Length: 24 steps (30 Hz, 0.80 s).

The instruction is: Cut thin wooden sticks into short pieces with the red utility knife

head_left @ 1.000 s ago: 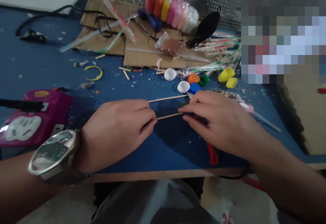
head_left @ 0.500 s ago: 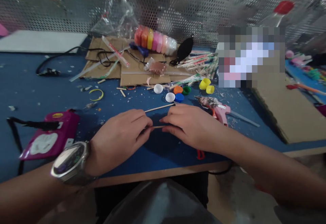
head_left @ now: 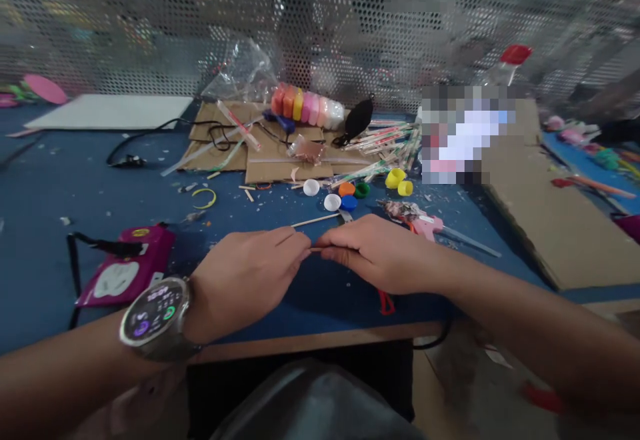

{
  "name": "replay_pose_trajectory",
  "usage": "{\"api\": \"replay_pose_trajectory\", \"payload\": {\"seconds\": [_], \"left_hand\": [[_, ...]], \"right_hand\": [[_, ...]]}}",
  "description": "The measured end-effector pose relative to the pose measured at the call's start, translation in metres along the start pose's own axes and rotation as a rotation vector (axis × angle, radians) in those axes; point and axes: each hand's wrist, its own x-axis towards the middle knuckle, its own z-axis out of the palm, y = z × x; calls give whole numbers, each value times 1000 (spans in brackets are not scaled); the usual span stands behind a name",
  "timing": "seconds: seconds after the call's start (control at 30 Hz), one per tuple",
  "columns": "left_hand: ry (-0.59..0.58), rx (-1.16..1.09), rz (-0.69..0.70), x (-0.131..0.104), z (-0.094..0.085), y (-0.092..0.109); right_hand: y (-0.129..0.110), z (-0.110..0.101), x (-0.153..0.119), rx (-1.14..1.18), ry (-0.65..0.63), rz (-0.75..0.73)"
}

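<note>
A: Where is the thin stick [head_left: 315, 249] now?

B: It is between my two hands. Only a short part of it is visible, in the small gap where my fingertips almost meet.

A: And how are your fingers?

B: Closed, on both sides. My left hand [head_left: 253, 280] pinches one end part, and my right hand [head_left: 385, 253] pinches the other, with the thumb below and the fingers above.

A: What about the second stick [head_left: 314, 221]?

B: It is just beyond my fingertips, and its left end goes behind my left hand. Whether I touch it, I cannot tell. A metal blade [head_left: 345, 216] shows near its right end, and a red handle [head_left: 386, 303] comes out under my right hand. If I also hold this tool, the picture does not let me say.

A: Which step is this, in your opinion?

B: I judge it is the step of handling the stick firmly from both ends.

A: What does the next move call for?

B: Equal pressure from both thumbs, I think, and wrists at one height, because so thin a stick could snap. Also some care about the blue cap [head_left: 349, 203] beyond my right fingers, and the pink glue gun [head_left: 425, 225] beside my right wrist.
</note>
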Motion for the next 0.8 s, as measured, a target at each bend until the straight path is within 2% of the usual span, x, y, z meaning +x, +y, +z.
{"api": "replay_pose_trajectory", "payload": {"seconds": [0.1,0.43,0.63,0.8], "left_hand": [[-11,9,13,3,-2,0],[-63,120,101,21,-20,3],[-26,90,102,24,-9,3],[17,53,137,21,1,0]], "right_hand": [[8,2,0,78,-4,-62],[26,16,-4,150,78,-127],[30,18,-7,147,118,-118],[33,17,-8,155,103,-115]]}}
